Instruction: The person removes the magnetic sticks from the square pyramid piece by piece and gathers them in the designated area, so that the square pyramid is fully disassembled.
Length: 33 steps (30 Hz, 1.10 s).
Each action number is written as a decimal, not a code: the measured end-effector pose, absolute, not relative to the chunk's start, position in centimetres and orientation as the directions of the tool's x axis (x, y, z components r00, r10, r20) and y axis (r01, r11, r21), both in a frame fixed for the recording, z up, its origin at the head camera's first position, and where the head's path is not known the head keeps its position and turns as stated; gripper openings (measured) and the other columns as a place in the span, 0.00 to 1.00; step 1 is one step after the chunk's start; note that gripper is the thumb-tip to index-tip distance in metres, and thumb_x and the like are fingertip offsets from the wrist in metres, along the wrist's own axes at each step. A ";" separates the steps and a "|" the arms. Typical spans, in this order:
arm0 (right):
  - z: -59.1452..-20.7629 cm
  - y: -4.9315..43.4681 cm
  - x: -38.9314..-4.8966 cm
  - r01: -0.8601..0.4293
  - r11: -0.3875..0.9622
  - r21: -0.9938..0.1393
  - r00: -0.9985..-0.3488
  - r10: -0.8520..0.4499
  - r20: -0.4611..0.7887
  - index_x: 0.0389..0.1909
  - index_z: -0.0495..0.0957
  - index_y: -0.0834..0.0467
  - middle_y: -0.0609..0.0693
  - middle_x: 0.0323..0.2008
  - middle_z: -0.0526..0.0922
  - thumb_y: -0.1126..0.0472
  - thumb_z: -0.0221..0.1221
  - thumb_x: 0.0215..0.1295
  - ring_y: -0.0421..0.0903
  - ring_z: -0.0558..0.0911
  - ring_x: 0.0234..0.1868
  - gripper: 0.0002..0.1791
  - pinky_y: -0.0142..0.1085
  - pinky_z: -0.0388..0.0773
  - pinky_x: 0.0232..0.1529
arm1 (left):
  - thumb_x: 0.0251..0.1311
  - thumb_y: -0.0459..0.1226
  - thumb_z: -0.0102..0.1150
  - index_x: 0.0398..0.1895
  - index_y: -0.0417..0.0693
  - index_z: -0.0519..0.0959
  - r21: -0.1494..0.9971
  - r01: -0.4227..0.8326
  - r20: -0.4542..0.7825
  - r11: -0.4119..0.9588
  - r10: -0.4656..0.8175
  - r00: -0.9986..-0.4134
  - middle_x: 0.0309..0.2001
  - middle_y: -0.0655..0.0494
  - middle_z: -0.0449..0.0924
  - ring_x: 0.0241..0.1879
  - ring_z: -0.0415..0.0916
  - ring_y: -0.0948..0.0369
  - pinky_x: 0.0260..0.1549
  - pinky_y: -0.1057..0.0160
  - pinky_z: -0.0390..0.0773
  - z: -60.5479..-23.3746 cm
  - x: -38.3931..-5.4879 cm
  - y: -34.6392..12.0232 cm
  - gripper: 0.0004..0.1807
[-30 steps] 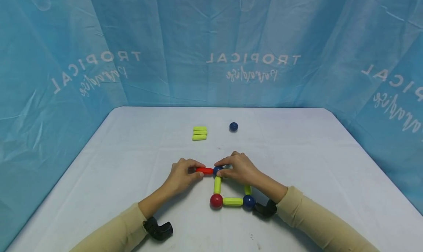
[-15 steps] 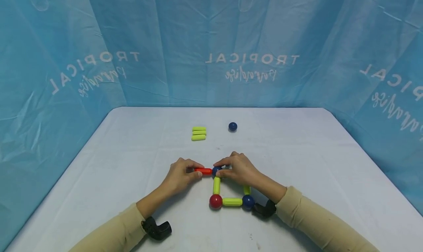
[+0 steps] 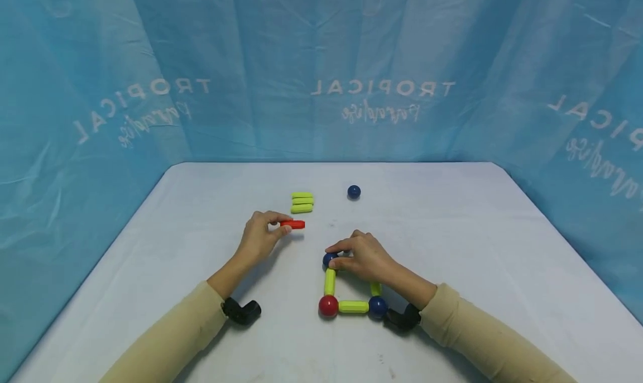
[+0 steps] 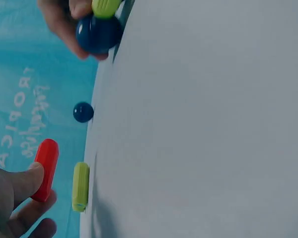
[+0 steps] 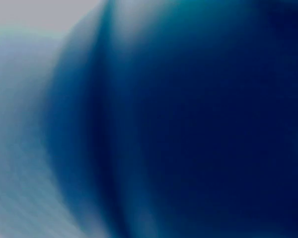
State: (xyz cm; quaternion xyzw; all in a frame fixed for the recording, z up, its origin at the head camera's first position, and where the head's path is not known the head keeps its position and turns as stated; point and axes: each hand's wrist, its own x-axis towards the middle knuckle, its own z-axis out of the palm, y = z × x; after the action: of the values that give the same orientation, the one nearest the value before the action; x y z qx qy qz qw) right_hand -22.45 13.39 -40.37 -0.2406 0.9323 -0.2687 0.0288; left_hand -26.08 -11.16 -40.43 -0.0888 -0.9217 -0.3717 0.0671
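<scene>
In the head view my left hand point(image 3: 258, 239) pinches a red magnetic rod point(image 3: 298, 224) between thumb and fingers, raised off the table, with its right end free. My right hand point(image 3: 364, 257) grips a blue ball point(image 3: 329, 259) at the far left corner of a four-sided frame. A yellow-green rod point(image 3: 329, 282) runs from that ball to a red ball point(image 3: 329, 306). Another yellow-green rod point(image 3: 354, 307) joins the red ball to a second blue ball point(image 3: 378, 307). The frame's far right part is hidden under my right hand. A blurred dark blue ball point(image 5: 213, 129) fills the right wrist view.
Three loose yellow-green rods point(image 3: 302, 202) lie side by side farther back, just beyond my left hand. A single blue ball point(image 3: 354, 192) stands to their right. The white-covered table point(image 3: 442, 204) ends at a blue curtain point(image 3: 281, 126). Black wrist cameras hang beneath both forearms.
My left hand has pulled the red rod away from the blue ball, moving it back and to the left. My right hand has stayed on the ball.
</scene>
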 end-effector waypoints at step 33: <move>-40.3 13.6 -22.4 -0.442 0.729 -0.522 -0.881 -0.463 0.099 0.46 0.84 0.45 0.40 0.40 0.86 0.48 0.67 0.53 0.43 0.70 0.33 0.18 0.31 0.61 0.31 | 0.54 0.40 0.65 0.45 0.51 0.81 0.581 0.107 0.161 0.807 0.016 -0.987 0.43 0.49 0.77 0.48 0.66 0.52 0.52 0.49 0.61 -42.0 -32.1 -8.3 0.14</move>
State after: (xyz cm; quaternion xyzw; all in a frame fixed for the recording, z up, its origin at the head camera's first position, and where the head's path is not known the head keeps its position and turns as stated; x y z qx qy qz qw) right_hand -22.38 13.58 -40.29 -0.2436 0.9296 -0.2760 0.0190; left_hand -32.06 -8.27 -42.03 -0.0324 -0.9476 -0.3090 0.0742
